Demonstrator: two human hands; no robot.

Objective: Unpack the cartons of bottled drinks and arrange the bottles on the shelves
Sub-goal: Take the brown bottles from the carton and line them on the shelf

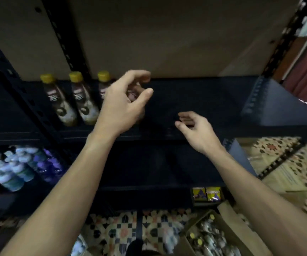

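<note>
Head view, left hand (125, 102) raised, loosely curled, empty, right hand (198, 131) lower, relaxed, empty.

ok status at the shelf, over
Left hand, right hand both empty. Three bottles standing on shelf, left hand hides part of third. More in carton below.

We've got yellow caps (75, 75) on brown-labelled bottles (85, 106), a black shelf (204, 100), pale blue and purple packs (14, 170), star-patterned tiles (119, 231) below us.
</note>
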